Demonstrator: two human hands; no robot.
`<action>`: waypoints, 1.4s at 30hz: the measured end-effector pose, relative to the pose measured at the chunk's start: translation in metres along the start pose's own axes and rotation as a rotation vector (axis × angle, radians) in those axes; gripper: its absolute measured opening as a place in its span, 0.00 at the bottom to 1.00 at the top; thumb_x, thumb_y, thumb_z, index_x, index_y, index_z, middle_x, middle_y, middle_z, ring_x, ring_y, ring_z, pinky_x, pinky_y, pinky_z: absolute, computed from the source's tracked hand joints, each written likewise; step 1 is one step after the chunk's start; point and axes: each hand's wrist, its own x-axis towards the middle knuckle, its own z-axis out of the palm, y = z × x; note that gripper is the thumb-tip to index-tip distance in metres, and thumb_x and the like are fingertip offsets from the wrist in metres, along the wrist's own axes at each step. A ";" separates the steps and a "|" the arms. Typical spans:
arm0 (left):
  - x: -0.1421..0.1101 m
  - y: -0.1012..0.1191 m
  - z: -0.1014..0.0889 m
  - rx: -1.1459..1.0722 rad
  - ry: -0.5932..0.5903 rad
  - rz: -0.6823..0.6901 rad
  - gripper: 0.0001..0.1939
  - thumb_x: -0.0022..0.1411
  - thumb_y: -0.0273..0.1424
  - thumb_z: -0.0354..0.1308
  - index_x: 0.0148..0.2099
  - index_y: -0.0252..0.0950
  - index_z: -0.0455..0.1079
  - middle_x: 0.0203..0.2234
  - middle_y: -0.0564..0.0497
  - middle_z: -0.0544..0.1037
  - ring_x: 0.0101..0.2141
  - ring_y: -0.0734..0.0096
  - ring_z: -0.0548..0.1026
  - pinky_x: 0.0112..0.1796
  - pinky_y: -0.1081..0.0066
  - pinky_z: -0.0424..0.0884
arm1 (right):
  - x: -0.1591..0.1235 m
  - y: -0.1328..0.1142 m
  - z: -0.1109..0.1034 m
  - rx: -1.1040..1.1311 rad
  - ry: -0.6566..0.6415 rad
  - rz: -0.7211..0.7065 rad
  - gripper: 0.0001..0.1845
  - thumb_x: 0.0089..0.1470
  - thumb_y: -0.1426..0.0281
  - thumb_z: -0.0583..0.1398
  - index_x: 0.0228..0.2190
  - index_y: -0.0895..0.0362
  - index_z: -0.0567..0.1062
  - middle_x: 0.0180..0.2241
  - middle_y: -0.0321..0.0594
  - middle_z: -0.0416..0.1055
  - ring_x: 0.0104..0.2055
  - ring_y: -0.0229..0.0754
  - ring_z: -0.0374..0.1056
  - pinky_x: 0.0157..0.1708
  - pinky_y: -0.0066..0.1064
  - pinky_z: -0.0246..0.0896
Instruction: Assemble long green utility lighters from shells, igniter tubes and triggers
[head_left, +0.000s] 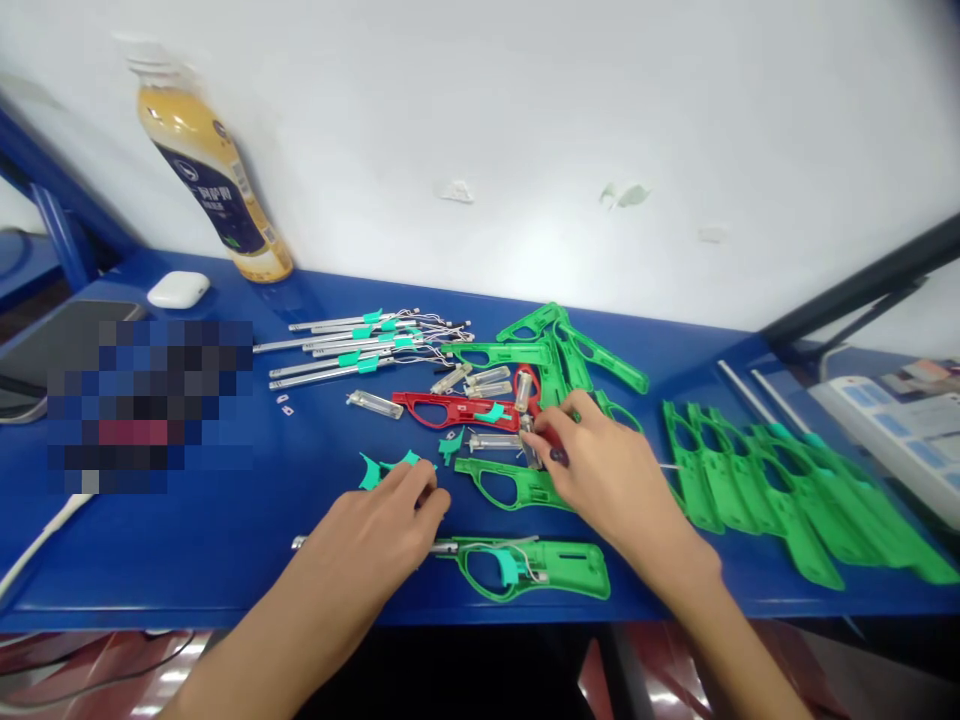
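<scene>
My left hand [394,515] is curled beside teal trigger pieces [371,470]; whatever its fingers hold is hidden. Below it lies a green lighter half-shell [592,575] fitted with a metal tube, wires and a teal trigger [508,568]. My right hand [607,470] is closed, its thumb and fingertips on a clear fuel tank [529,442] among the loose parts. A small dark piece shows at its fingers, and a thin metal shaft [670,466] shows past the hand. Under the right hand lies another green half-shell [525,488]. A red half-shell [431,410] rests just beyond.
Metal tubes [315,375] with teal triggers and wires lie at the back left. More green shells [607,360] are piled at the back; several green shells [787,500] line the right. A juice bottle [214,190], white earbud case [178,290] and blurred-out object [150,400] are left.
</scene>
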 end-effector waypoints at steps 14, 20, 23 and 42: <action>0.011 0.012 -0.025 -0.019 0.049 0.008 0.18 0.63 0.13 0.47 0.45 0.36 0.71 0.40 0.47 0.77 0.36 0.63 0.80 0.26 0.72 0.68 | 0.004 -0.002 -0.016 0.302 -0.027 0.184 0.15 0.66 0.60 0.57 0.34 0.56 0.76 0.40 0.43 0.71 0.24 0.35 0.57 0.26 0.33 0.37; 0.008 -0.001 -0.024 -0.184 0.260 0.008 0.12 0.79 0.29 0.44 0.49 0.40 0.70 0.39 0.54 0.79 0.35 0.71 0.81 0.34 0.71 0.77 | -0.013 0.016 -0.043 0.886 0.036 0.243 0.20 0.69 0.48 0.53 0.41 0.50 0.70 0.34 0.35 0.75 0.24 0.34 0.58 0.25 0.29 0.52; 0.009 -0.004 -0.025 -0.249 0.408 0.009 0.13 0.80 0.32 0.45 0.53 0.41 0.71 0.42 0.54 0.80 0.38 0.77 0.82 0.39 0.77 0.76 | -0.014 0.017 -0.046 1.108 0.067 0.292 0.22 0.69 0.46 0.52 0.43 0.50 0.69 0.26 0.30 0.70 0.20 0.33 0.44 0.20 0.29 0.42; 0.008 0.022 -0.049 -1.076 0.413 -0.502 0.15 0.66 0.48 0.64 0.41 0.41 0.80 0.23 0.54 0.80 0.16 0.79 0.68 0.18 0.80 0.64 | -0.057 -0.024 -0.039 0.821 0.125 0.086 0.10 0.74 0.60 0.52 0.50 0.44 0.72 0.38 0.31 0.75 0.39 0.37 0.72 0.40 0.28 0.66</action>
